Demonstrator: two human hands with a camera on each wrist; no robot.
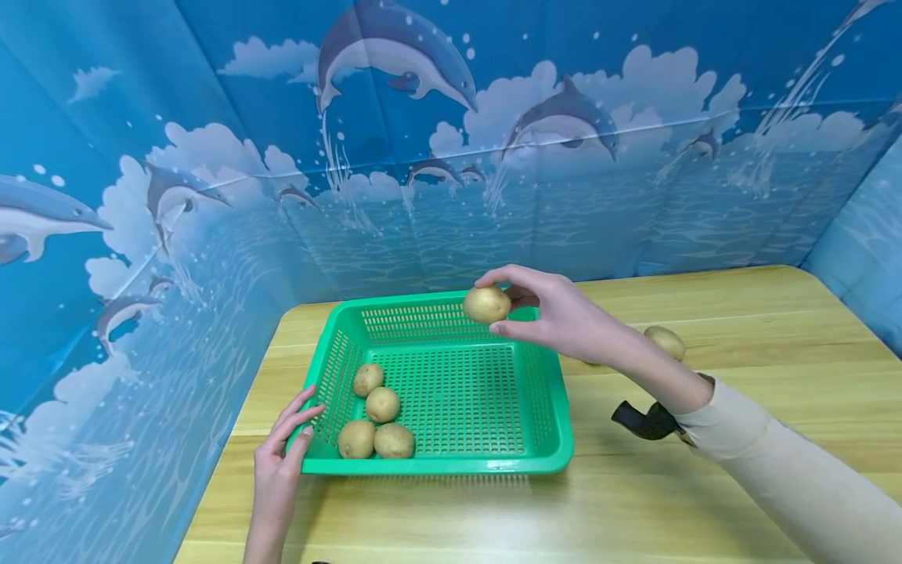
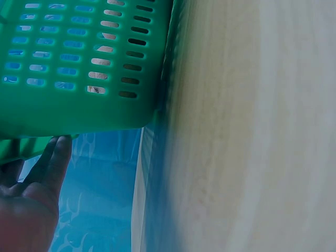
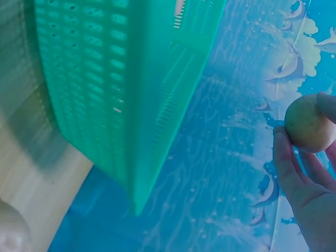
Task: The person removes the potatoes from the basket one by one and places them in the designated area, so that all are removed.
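My right hand (image 1: pixel 564 313) pinches a potato (image 1: pixel 486 304) between thumb and fingers, raised over the far right part of a green plastic basket (image 1: pixel 440 466). In the right wrist view the same potato (image 3: pixel 307 126) sits at the fingertips, outside the basket's outline. Several potatoes (image 1: pixel 383 405) lie in the basket's near left corner. With fingers fairly straight, my left hand (image 1: pixel 278 462) rests on the basket's left rim, fingertips reaching over the edge. The left wrist view shows two extended fingers (image 2: pixel 59 160) right at the rim.
On the wooden table (image 1: pixel 733 329), another potato (image 1: pixel 665 342) lies right of the basket, partly behind my right forearm. A black device (image 1: pixel 644 421) hangs at my right wrist. Behind the table stands a blue dolphin-print curtain (image 1: pixel 451 219).
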